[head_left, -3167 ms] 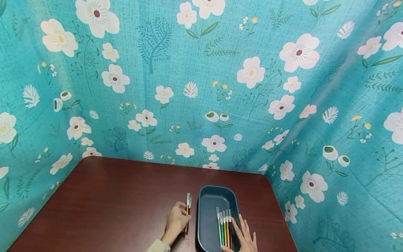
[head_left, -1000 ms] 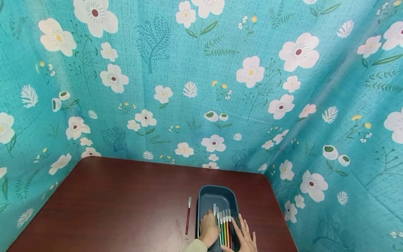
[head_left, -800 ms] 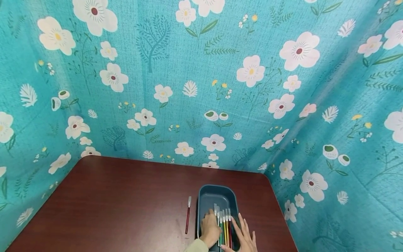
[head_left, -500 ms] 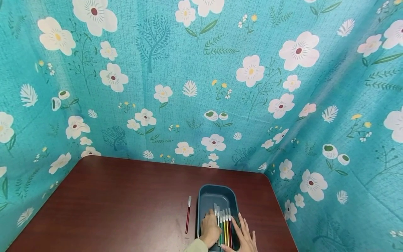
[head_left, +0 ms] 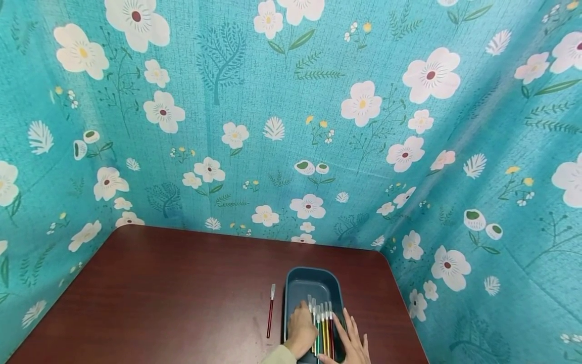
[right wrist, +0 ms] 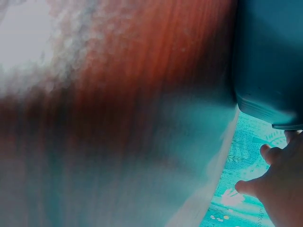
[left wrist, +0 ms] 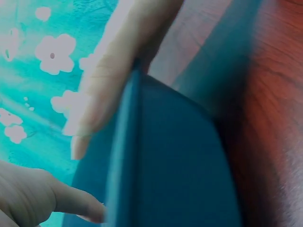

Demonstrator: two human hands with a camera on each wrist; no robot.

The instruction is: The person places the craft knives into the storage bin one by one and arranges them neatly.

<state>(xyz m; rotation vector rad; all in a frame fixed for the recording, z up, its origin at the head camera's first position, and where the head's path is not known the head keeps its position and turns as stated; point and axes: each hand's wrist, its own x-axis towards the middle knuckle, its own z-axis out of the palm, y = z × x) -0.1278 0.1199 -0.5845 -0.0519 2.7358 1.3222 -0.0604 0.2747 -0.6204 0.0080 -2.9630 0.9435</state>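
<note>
Pens (head_left: pixel 322 323) with clear caps are laid side by side in the blue tray (head_left: pixel 313 279), long axes running away from the person, capped ends pointing toward the floral backdrop (head_left: pixel 291 126). Along their left flank the left hand (head_left: pixel 302 329) is rested inside the tray, fingers loosely bent against the outermost pen, nothing clasped. On their right the right hand (head_left: pixel 351 341) is spread flat, fingers straight, at the tray's right rim. One red pen (head_left: pixel 270 317) is left parallel on the worktop (head_left: pixel 173 293), just left of the tray.
</note>
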